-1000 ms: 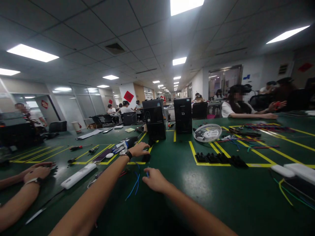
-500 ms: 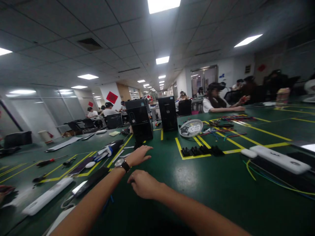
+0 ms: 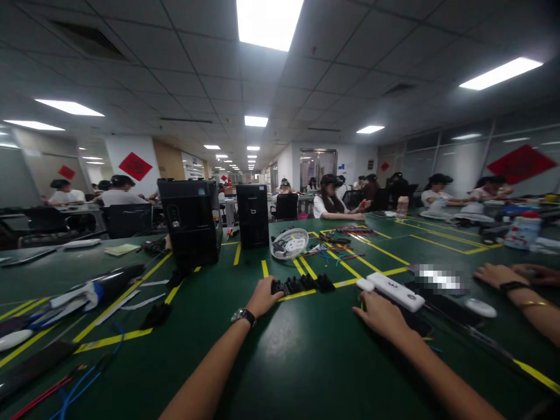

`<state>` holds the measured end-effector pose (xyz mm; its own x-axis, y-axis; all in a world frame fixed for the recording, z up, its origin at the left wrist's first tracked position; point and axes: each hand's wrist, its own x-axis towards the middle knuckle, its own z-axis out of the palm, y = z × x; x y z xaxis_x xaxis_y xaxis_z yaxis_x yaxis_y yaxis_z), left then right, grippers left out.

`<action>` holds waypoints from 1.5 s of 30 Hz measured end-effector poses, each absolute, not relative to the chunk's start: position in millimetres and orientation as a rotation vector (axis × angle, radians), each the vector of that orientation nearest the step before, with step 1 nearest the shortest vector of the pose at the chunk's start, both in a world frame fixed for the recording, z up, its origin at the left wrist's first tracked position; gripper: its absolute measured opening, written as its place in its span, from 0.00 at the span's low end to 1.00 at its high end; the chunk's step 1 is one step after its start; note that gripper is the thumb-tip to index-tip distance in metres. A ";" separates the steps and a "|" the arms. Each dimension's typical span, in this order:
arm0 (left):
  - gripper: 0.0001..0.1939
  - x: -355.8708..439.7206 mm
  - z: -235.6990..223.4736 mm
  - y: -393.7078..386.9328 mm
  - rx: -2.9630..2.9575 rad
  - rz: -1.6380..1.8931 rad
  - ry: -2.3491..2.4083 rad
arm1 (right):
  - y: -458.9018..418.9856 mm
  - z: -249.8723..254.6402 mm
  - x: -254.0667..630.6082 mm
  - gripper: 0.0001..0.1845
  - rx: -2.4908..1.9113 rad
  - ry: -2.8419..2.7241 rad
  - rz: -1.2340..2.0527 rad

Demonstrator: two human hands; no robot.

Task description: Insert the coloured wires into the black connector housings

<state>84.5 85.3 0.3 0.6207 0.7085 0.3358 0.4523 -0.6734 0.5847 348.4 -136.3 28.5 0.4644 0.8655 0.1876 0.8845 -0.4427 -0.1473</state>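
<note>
My left hand [image 3: 263, 296], wearing a watch, reaches forward over the green table. Its fingers close on the left end of a row of small black parts [image 3: 301, 284], whose kind I cannot make out. To the right, my right hand [image 3: 380, 315] is bent down beside a white oblong device marked 3 [image 3: 396, 290]. A bit of yellow wire [image 3: 362, 301] shows between its thumb and forefinger, which look closed on it. The other fingertips are hidden.
Two black computer towers [image 3: 186, 224] [image 3: 252, 216] stand behind, near a white basket [image 3: 289, 244] and loose coloured wires [image 3: 339, 251]. Blue wires [image 3: 81, 385] and white strips [image 3: 116, 306] lie left. Another person's hands [image 3: 496, 275] rest at right, near a white mouse [image 3: 481, 308].
The view has turned right. My hands, close together before, have parted: the left has reached the black parts, the right the wire beside the white device.
</note>
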 end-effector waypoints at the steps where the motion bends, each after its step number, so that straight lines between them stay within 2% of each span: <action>1: 0.18 80.5 -1.3 81.7 2.385 0.806 0.915 | -135.7 27.3 348.0 0.14 -2.491 -1.522 -0.096; 3: 0.19 66.7 -0.6 72.1 2.358 0.872 0.895 | -132.2 25.8 346.1 0.11 -2.497 -1.517 -0.042; 5: 0.24 48.0 4.2 59.1 2.318 0.926 0.873 | -128.0 25.4 347.6 0.11 -2.479 -1.516 0.031; 11: 0.36 -7.9 17.2 12.1 1.919 0.917 0.886 | -114.3 43.4 358.9 0.21 -2.351 -1.393 -0.002; 14: 0.43 -22.7 14.4 0.0 1.656 0.860 0.808 | -100.8 66.4 328.7 0.22 -2.099 -1.438 0.041; 18: 0.43 -25.8 7.3 0.1 1.410 0.896 0.688 | -78.1 78.5 236.6 0.20 -1.698 -1.583 0.344; 22: 0.46 -25.5 2.1 7.3 1.297 1.006 0.720 | -58.4 53.7 152.8 0.20 -1.433 -1.530 0.798; 27: 0.49 -27.4 -3.8 15.9 1.260 1.116 0.790 | -41.0 17.5 125.3 0.18 -1.242 -1.376 1.071; 37: 0.46 -23.0 3.7 12.9 1.111 1.073 0.572 | -59.9 6.1 125.5 0.23 -1.352 -1.467 0.719; 41: 0.48 -21.8 3.9 11.3 1.186 1.127 0.556 | -59.6 -1.3 122.8 0.25 -1.366 -1.503 0.733; 45: 0.43 -20.7 5.9 8.5 1.161 1.085 0.488 | -57.0 -5.5 121.4 0.26 -1.342 -1.524 0.779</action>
